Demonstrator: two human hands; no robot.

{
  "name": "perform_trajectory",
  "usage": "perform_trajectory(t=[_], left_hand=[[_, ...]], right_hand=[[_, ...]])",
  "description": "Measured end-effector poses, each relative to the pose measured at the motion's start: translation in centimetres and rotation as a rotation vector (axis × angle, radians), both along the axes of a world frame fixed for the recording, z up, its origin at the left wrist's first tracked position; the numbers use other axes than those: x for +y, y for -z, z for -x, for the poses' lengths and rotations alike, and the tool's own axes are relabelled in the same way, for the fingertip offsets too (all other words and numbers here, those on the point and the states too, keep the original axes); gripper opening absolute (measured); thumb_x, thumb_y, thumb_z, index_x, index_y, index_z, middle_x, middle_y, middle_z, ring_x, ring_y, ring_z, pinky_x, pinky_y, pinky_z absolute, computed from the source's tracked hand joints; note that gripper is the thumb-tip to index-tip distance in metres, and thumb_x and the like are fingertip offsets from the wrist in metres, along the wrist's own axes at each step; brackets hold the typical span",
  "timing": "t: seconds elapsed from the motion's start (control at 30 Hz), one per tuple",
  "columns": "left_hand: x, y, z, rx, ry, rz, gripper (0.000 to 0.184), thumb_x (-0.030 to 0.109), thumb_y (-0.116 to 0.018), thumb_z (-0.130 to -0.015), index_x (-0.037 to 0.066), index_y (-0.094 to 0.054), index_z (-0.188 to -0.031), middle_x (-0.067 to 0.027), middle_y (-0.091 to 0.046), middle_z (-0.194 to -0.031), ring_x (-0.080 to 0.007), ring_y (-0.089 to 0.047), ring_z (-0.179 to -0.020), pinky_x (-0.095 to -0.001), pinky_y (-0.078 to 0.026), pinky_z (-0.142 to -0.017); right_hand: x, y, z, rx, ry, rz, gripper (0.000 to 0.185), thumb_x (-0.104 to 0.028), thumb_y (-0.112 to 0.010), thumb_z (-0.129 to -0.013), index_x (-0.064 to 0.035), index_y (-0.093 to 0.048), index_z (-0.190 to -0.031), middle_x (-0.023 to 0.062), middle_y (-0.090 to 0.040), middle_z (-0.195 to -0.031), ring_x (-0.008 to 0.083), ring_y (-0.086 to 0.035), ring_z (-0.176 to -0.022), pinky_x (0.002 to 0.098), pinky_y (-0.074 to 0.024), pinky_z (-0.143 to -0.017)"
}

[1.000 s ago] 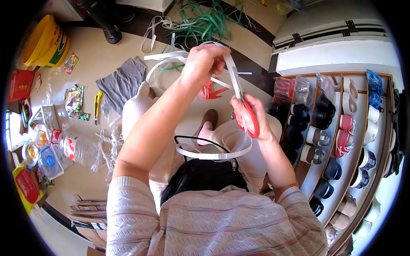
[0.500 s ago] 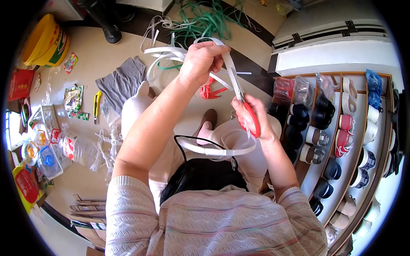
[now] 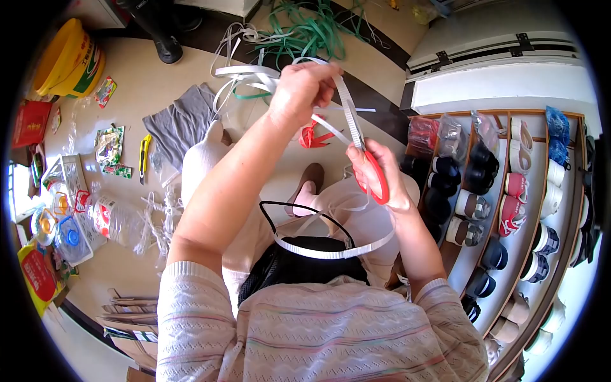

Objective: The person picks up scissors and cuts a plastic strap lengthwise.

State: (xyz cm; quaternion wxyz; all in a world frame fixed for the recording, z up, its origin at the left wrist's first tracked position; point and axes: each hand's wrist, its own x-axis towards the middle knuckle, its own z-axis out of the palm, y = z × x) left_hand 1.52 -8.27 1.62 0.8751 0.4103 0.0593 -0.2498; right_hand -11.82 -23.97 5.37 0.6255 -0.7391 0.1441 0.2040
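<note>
My left hand (image 3: 303,89) pinches a white strap (image 3: 347,102) near its upper bend. Red-handled scissors (image 3: 377,177) are in my right hand (image 3: 384,167), with their blades lying along the strap, which runs between the two hands. From my right hand the strap hangs in a wide loop over my lap, above a black bag (image 3: 299,261). More white strap curls beyond my left hand. My fingers hide part of the scissors' handles.
Green straps (image 3: 305,32) lie tangled on the floor ahead. A shoe rack (image 3: 503,191) stands at the right. To the left are a yellow bucket (image 3: 70,60), a grey cloth (image 3: 181,124), a yellow cutter (image 3: 144,158) and a plastic bottle (image 3: 114,219).
The strap loop over my lap has dropped lower and widened. My right hand with the scissors has shifted slightly to the right, while my left hand stays nearly in place.
</note>
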Motion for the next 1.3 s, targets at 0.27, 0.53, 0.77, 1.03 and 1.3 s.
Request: perform_trajectory(t=[0.27,0.53,0.77,1.03,1.3], left_hand=[[-0.2,-0.1,0.3,-0.057,0.050,0.020,0.016,0.011,-0.061,-0.082,-0.004,-0.064,-0.087,-0.0028,-0.053,-0.059,-0.0086,-0.044,-0.046,-0.0221,-0.033,-0.044],[-0.1,0.3,0.0,-0.071,0.011,0.029,0.018,0.014,-0.059,-0.085,-0.003,-0.064,-0.087,-0.0035,-0.053,-0.058,-0.0081,-0.044,-0.046,-0.0222,-0.032,-0.043],[-0.3,-0.6,0.8,-0.090,0.090,0.010,0.019,0.016,-0.058,-0.086,-0.002,-0.064,-0.086,-0.0028,-0.053,-0.057,-0.0072,-0.043,-0.045,-0.0214,-0.031,-0.042],[-0.1,0.7,-0.4,-0.050,-0.022,-0.029,0.022,0.019,-0.057,-0.088,-0.002,-0.063,-0.087,-0.0031,-0.054,-0.059,-0.0085,-0.045,-0.045,-0.0221,-0.033,-0.041],[-0.2,0.1,0.6,-0.100,0.027,0.027,0.020,0.015,-0.057,-0.086,-0.004,-0.063,-0.086,-0.0042,-0.056,-0.060,-0.0088,-0.046,-0.045,-0.0236,-0.035,-0.042]], right_hand=[[0.1,-0.6,-0.1,-0.020,0.003,-0.027,0.025,-0.028,-0.057,-0.090,-0.0037,-0.052,-0.092,-0.0065,-0.040,-0.058,0.0020,-0.034,-0.045,0.0182,-0.0284,-0.040],[0.0,-0.4,0.2,0.020,-0.002,-0.010,0.025,-0.028,-0.056,-0.091,-0.0040,-0.052,-0.092,-0.0061,-0.039,-0.057,0.0030,-0.034,-0.044,0.0187,-0.0283,-0.040],[0.1,-0.7,-0.5,0.037,0.009,-0.053,0.025,-0.029,-0.058,-0.090,-0.0046,-0.052,-0.091,-0.0063,-0.040,-0.058,0.0024,-0.035,-0.044,0.0181,-0.0285,-0.040],[-0.6,0.1,0.6,0.031,-0.024,0.009,0.026,-0.029,-0.059,-0.089,-0.0045,-0.053,-0.091,-0.0067,-0.040,-0.060,0.0018,-0.035,-0.046,0.0177,-0.0283,-0.040],[-0.1,-0.4,-0.1,0.023,-0.038,0.006,0.028,-0.031,-0.058,-0.089,-0.0033,-0.053,-0.094,-0.0058,-0.041,-0.060,0.0024,-0.036,-0.046,0.0179,-0.0287,-0.041]])
